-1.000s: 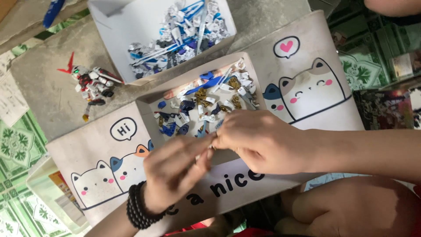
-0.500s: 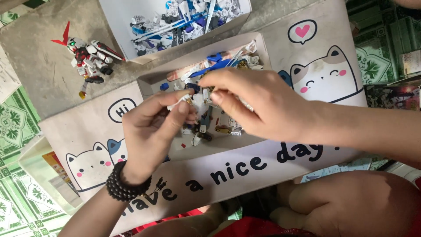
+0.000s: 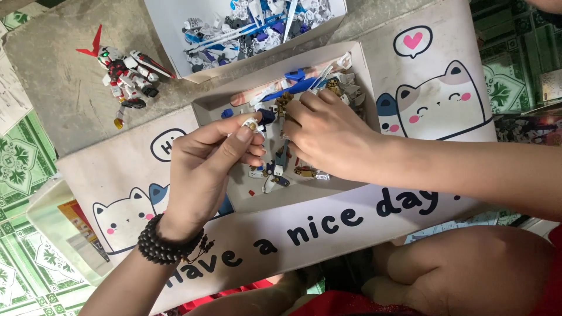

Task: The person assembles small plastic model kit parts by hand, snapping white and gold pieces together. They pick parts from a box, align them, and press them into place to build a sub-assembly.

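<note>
Floor: green patterned tiles [image 3: 17, 169] at the left edge.
Surface: grey stone slab [image 3: 64, 99], partly under a cat-printed cloth [image 3: 328, 228].
Robot figure: white and red model [image 3: 126, 70] lying on the slab, well apart from the hands.
Left hand [image 3: 205, 169]: grip pinched together on a small white-and-gold part [image 3: 252, 124] above the shallow tray [image 3: 202, 105].
Right hand [image 3: 331, 137]: grip curled over loose parts [image 3: 281, 172] in the tray; what it clamps I cannot tell.

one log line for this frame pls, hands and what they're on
left hand: pinches small white-and-gold plastic part | right hand: fingers in shallow cardboard tray of loose parts | built red-and-white toy robot: lies apart on grey surface
</note>
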